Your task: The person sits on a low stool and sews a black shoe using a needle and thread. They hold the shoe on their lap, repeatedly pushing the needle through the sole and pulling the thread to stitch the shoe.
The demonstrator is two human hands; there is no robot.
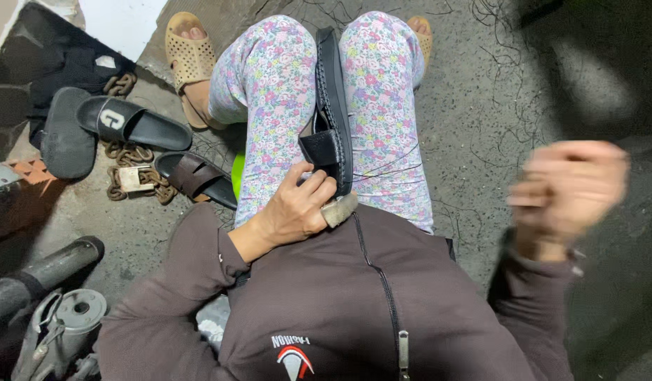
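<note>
A black sandal [333,106] stands on its edge between my knees, its sole to the right and its strap to the left. My left hand [297,208] grips the sandal's near end by the strap, with the worn heel tip by my fingers. My right hand [566,187] is raised out to the right, blurred by motion, its fingers curled; I cannot tell whether it holds anything. Thin dark threads run across my right thigh [389,169] from the sandal toward the right. I wear floral trousers and a brown zip jacket.
Black slide sandals [128,123] and a brown sandal [195,176] lie on the concrete at left, beside a rusty chain with a padlock [132,176]. Grey metal tool parts [57,324] sit at lower left. Loose thread scraps [509,85] litter the floor at right.
</note>
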